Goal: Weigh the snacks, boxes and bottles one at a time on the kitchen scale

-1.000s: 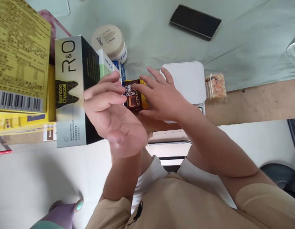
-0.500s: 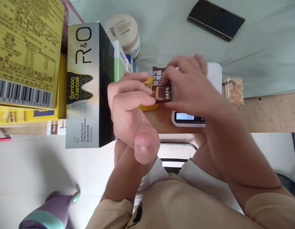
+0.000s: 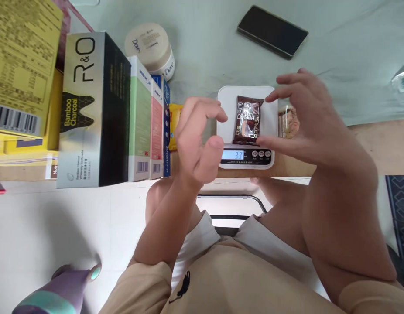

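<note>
A brown cocoa snack packet (image 3: 248, 120) lies on the white kitchen scale (image 3: 272, 117), whose display (image 3: 233, 155) is lit. My right hand (image 3: 309, 122) hovers just right of the packet with fingers spread, holding nothing. My left hand (image 3: 198, 139) floats left of the scale, fingers loosely curled and empty. A yellow packet (image 3: 176, 124) lies behind my left hand, beside the boxes.
A row of upright boxes stands at left: a black and silver R&O box (image 3: 94, 109), a green box (image 3: 139, 117), a pink one (image 3: 156, 126). Yellow cartons (image 3: 22, 74), a Dove jar (image 3: 152, 48), a phone (image 3: 272, 31) and a wrapped snack (image 3: 287, 124) lie around.
My right hand carried the cocoa packet from beside the boxes to the scale, set it down and let go. My left hand opened and drew back from the yellow packet.
</note>
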Demonstrator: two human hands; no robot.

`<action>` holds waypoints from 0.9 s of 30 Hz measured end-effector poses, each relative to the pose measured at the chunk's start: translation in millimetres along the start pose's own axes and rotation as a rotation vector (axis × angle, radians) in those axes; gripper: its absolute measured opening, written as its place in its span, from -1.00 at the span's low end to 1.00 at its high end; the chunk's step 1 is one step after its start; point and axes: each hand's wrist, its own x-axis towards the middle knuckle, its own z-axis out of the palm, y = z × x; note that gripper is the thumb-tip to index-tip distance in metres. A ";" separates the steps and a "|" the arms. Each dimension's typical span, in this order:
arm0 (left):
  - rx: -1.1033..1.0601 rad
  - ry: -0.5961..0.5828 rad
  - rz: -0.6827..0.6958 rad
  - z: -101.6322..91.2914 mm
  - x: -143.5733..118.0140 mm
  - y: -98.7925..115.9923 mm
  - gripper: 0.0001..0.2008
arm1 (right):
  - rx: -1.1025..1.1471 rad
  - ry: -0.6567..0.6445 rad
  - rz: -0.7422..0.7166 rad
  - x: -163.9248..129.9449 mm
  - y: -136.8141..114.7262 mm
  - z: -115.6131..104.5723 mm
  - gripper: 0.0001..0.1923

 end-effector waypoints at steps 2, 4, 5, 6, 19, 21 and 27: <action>-0.019 0.017 -0.005 2.4 1.4 -1.4 -0.45 | 0.038 0.106 -0.021 -1.6 0.3 -6.4 -0.50; -0.048 0.038 0.033 4.1 2.5 -3.2 -0.50 | 0.052 0.165 -0.017 -1.9 1.9 -8.5 -0.58; -0.051 0.043 0.041 4.7 2.8 -3.9 -0.50 | 0.049 0.170 -0.015 -1.7 3.3 -8.0 -0.60; -0.037 0.039 0.033 5.2 2.9 -4.3 -0.49 | 0.044 0.167 -0.016 -1.4 4.8 -6.7 -0.62; 0.143 -0.092 -0.142 9.9 0.2 -6.4 -0.35 | 0.094 0.121 -0.054 -0.9 10.1 3.4 -0.68; 0.137 -0.098 -0.136 9.9 -0.4 -8.6 -0.36 | 0.090 0.104 -0.056 -0.2 6.8 8.0 -0.67; 0.132 -0.122 -0.129 11.2 -1.4 -10.8 -0.35 | 0.002 0.042 -0.088 0.2 -6.1 31.2 -0.46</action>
